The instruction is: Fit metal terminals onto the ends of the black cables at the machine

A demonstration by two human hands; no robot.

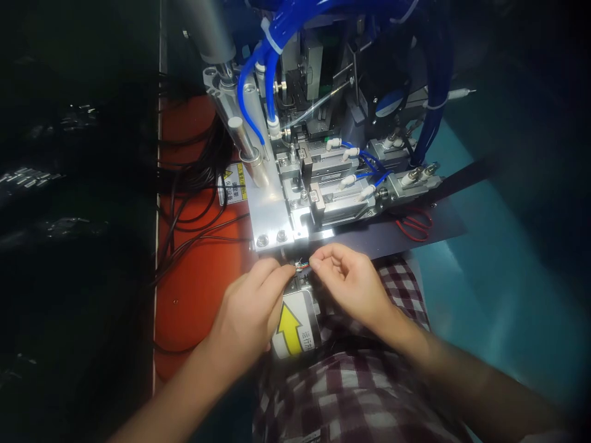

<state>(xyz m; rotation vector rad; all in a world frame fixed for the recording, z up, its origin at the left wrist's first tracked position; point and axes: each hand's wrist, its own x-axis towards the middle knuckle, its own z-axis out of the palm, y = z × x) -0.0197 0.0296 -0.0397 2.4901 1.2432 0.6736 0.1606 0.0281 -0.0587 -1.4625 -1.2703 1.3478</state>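
Thin coloured wires [304, 264] with pale, frayed-looking ends run between my two hands, just in front of the metal machine [277, 215]. My right hand [348, 277] pinches them between thumb and fingertips. My left hand [256, 301] is closed, thumb against forefinger, at the pale ends of the wires; what exactly lies between those fingertips is too small to make out. Below the wires sits a small metal fixture [302, 282], partly covered by my hands. A white plate with a yellow arrow [292, 326] is beside my left hand.
Black cables [198, 166] lie looped on the orange surface [198, 295] at left, near a warning label [234, 183]. Blue air hoses [295, 24] rise over the machine. A red wire loop [415, 224] rests on the dark plate at right. Checkered cloth [351, 394] covers my lap.
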